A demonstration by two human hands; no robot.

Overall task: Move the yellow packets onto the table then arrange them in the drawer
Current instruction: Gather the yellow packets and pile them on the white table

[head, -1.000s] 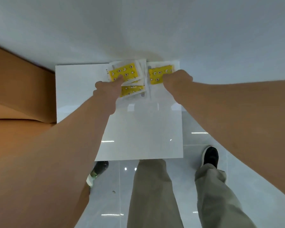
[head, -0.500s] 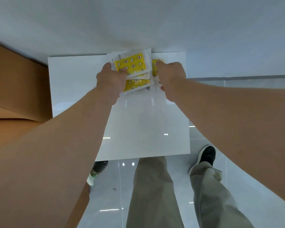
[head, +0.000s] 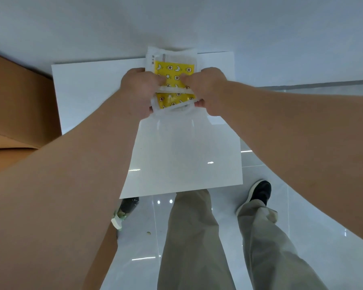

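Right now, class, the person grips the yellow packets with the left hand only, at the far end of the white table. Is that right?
No. Both hands grip the packets: the left hand holds the left side, the right hand the right side. The head view shows it. The rest stands: yellow packets, far end of the white table.
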